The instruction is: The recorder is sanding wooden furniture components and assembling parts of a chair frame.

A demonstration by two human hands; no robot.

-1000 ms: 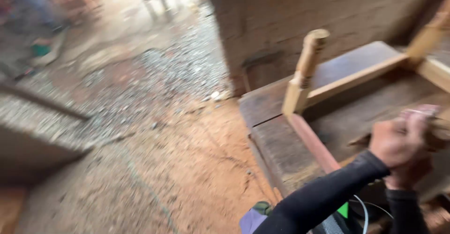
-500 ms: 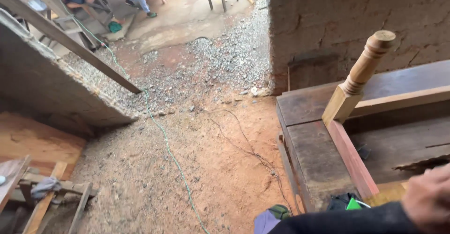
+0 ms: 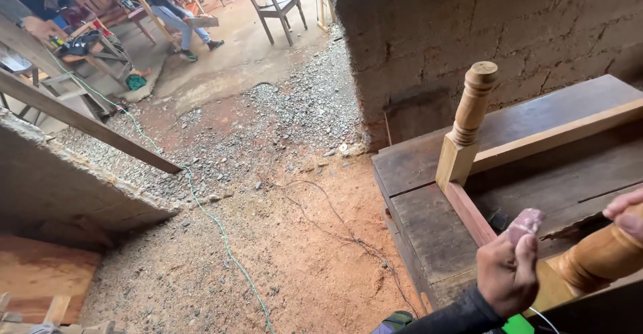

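- Our left hand sits at the lower right of the frame, its fingers closed together on a small pinkish piece of sandpaper that sticks up above the knuckles.
- Our right hand shows only as a few fingers at the right edge, resting on top of a turned wooden leg; we cannot tell how firmly it grips, since most of it is cut off.
- That leg lies tilted just right of the left hand, rounded and pale orange.
- Both hands are over an upturned wooden furniture frame, which lies on a dark plank workbench in the right half of the frame.
- A second turned leg stands upright from the frame's corner, above the left hand.
- Behind the bench rises a rough brick wall.
- Left of the bench we see red earth with a green cord running across it, then grey gravel.
- In the upper left, people sit among wooden chairs.
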